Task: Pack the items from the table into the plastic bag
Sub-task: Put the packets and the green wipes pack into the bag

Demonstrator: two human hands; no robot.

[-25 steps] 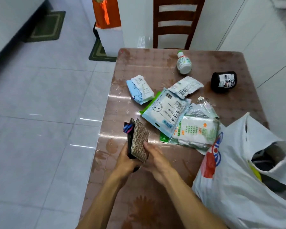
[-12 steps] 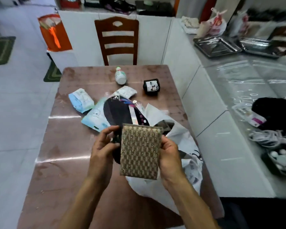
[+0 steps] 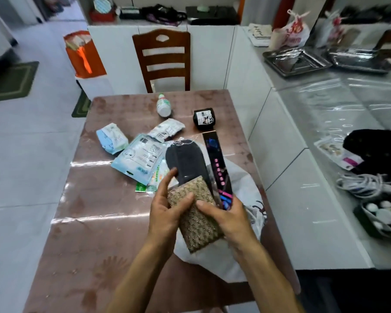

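Both hands are clamped on one bundle in the head view: my left hand (image 3: 165,213) pinches the woven tan pouch (image 3: 195,219) from nine o'clock, thumb across its face, and my right hand (image 3: 226,216) grips its three o'clock edge along with the black packet (image 3: 186,163) and dark strip (image 3: 216,161) fanned behind it. All of it hangs over the white plastic bag (image 3: 244,190) on the table (image 3: 95,233). I judge the stack light and flat but prone to sliding apart, so I'd keep squeezing its lower end, where all three overlap.

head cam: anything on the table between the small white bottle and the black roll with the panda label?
Nothing. In the head view, the small white bottle and the black panda-label roll are separated only by bare brown tablecloth.
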